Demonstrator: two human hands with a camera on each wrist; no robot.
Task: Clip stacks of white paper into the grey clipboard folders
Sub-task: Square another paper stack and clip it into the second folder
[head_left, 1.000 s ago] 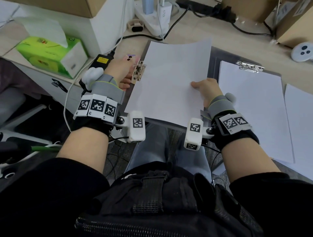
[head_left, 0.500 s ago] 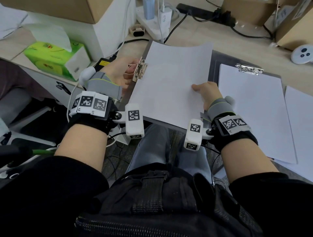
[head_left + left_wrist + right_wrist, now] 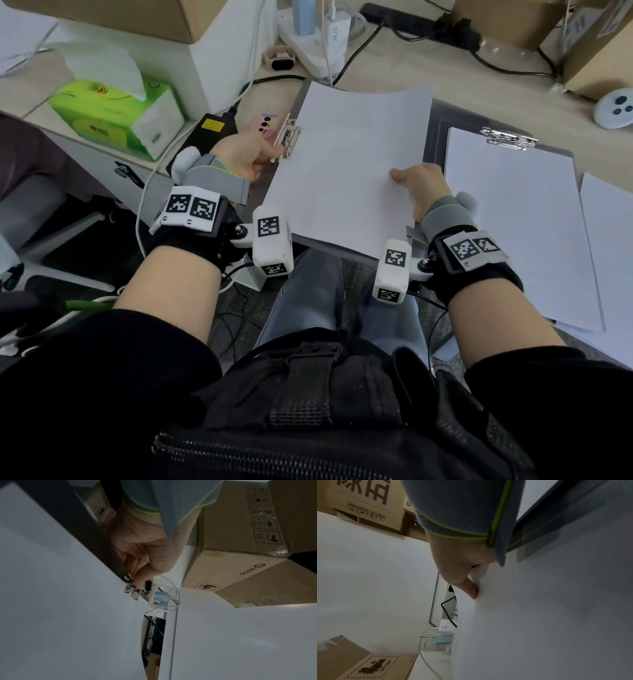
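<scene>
Left hand (image 3: 244,156) pinching metal clip (image 3: 289,142) of grey clipboard (image 3: 302,99), right hand (image 3: 422,186) gripping paper stack (image 3: 346,164) at right edge, second clipboard (image 3: 507,212) right.

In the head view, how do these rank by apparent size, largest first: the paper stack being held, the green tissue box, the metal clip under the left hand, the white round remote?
1. Paper stack
2. Green tissue box
3. White round remote and metal clip: these look alike in size, so no ranking.
</scene>
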